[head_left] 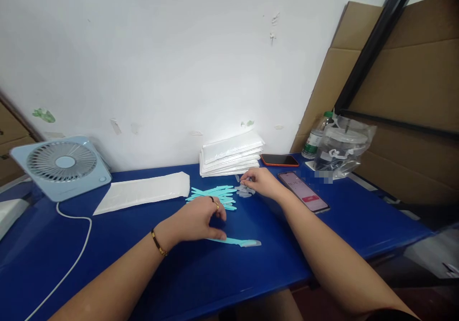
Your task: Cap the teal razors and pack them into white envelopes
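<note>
A person's left hand point(201, 219) is hovering over the near edge of a loose pile of teal razors point(217, 194) in the middle of the blue surface point(268, 263). Its thumb and forefinger are standing apart, and a single razor point(234, 241) is lying on the near side with its handle running in by the thumb; from here I can't tell whether the hidden fingers are gripping it. That razor is pointing right, ending in a greyish tip.

The right hand point(263, 181) is bending down over a small heap of clear caps point(245, 192), just right of the pile. Its fingers are drawing close together, but I can't make out whether they are holding a cap.

Behind the hands, a stack of white pouches point(231, 154) is leaning unevenly near the wall, and one flat pouch point(147, 193) is lying to the left, between the razors and a blue fan point(64, 163). On the right, a lit phone point(303, 192) is lying beside the right forearm, while a dark phone point(279, 160) is resting farther back.
</note>
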### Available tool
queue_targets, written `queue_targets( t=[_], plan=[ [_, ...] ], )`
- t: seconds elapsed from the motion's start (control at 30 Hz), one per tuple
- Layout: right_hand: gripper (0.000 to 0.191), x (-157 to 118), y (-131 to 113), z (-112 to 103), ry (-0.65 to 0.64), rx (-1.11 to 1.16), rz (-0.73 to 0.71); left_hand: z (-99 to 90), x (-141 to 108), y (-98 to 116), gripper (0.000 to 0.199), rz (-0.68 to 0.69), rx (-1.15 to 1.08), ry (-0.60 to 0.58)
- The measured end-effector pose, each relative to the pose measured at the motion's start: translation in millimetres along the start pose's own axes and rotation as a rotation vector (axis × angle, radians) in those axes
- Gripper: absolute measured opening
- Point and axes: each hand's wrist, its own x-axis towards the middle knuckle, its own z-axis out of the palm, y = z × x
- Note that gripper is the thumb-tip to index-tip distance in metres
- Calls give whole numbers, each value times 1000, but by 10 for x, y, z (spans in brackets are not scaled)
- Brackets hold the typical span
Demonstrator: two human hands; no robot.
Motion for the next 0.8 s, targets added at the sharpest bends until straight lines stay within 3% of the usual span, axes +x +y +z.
queue_targets(
  t=[0.07, 0.13, 0.33, 0.47, 0.57, 0.73, 0.8],
  plan=[
    [18, -16, -29, -26, -30, 51, 6, 31, -33, 111, 22, 19, 0, -101],
    [22, -34, -71, -58, -83, 145, 14, 54, -41, 146, 13, -23, -4, -115],
    [35, -79, -237, -62, -240, 547, 24, 34, 20, -136, 20, -257, -178, 96],
    [38, -95, -270, 9, -262, 679, 42, 25, 39, -331, 24, -325, -352, 128],
    [35, -82, -210, -17, -194, 711, 50, 7, 35, -401, 24, -335, -374, 139],
    [33, -33, -94, -130, 148, 807, 124, -55, 24, -436, 28, -308, -355, 245],
    [37, -21, -91, -121, 152, 899, 167, -73, 21, -423, 34, -280, -291, 314]
  ],
)
